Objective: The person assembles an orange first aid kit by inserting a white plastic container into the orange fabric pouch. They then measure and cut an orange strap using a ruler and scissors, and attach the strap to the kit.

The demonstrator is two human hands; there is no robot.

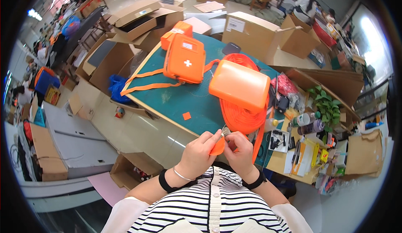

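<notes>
Orange piece (217, 146): between the hands, long axis roughly fore-and-aft.
Left hand (198, 151): nearer; I see its grip pinching the piece.
Right hand (239, 150): just rightward; whether its grip pinches anything, I can't tell.

Brightly lit, right-side glare, bent edges, black rim

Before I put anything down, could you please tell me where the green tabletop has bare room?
The widest bare patch of the green tabletop lies between the lower orange strap and the small orange square. Another lies between the square and the orange roll. To the right, bottles and a leafy plant crowd the surface.
</notes>
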